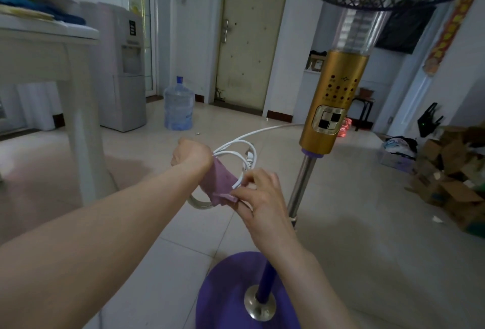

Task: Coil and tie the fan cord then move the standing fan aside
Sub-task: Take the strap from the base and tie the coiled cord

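**Q:** State of each grip?

**A:** Right grip [262, 195], centre of frame: thumb and forefinger pinch the free end of the purple cloth strip [223, 184], with a bend of the fan cord [231, 154] against the same fingertips. Left grip [193, 154], just up and left of it: curled closed on the coiled cord, where the strip's other end emerges. Its fingers face away and cannot be seen.

**Q:** Where is the cord?

**A:** Several white loops hang between the two grips, above the floor. The plug [250, 156] sits at the right side of the coil. One length runs up and right to the standing fan [336, 108].

**Q:** And the fan?

**A:** Upright, right of centre. Its purple base [231, 289] rests on the tiled floor [367, 250] at the bottom edge. The grille fills the upper right corner.

**Q:** Surroundings?

**A:** White worktop [52, 40] upper left, then the water dispenser [123, 66] and water bottle [179, 105]. Cardboard boxes [451, 184] lie at the right edge.
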The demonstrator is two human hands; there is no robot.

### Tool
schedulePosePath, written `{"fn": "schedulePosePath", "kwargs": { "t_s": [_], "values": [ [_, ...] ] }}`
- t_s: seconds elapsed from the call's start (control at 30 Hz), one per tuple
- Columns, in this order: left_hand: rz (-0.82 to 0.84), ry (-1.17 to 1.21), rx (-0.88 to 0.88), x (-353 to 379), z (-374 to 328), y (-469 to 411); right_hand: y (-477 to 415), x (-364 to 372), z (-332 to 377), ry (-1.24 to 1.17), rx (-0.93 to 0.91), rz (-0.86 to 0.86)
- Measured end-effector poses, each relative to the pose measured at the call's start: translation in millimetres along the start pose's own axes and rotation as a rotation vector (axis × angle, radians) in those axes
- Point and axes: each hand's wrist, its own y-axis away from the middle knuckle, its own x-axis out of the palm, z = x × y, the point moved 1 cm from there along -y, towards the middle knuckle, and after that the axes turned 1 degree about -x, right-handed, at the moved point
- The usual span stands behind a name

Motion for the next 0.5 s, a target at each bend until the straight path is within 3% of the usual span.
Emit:
{"fn": "schedulePosePath", "kwargs": {
  "t_s": [0.07, 0.2, 0.5],
  "values": [
    [-0.065, -0.017, -0.011, -1.4, 1.4, -2.7, 2.2, 2.3, 0.3, -0.049, -0.073, 0.017],
    [-0.131, -0.048, -0.017, -3.2, -2.5, -5.2, 11.1, 0.5, -3.1, -0.219, -0.044, 0.048],
    [-0.178, 0.051, -0.037, -10.3, 0.0, -6.6, 14.5, -1.9, 11.0, -0.188, -0.132, 0.07]
  ]
}}
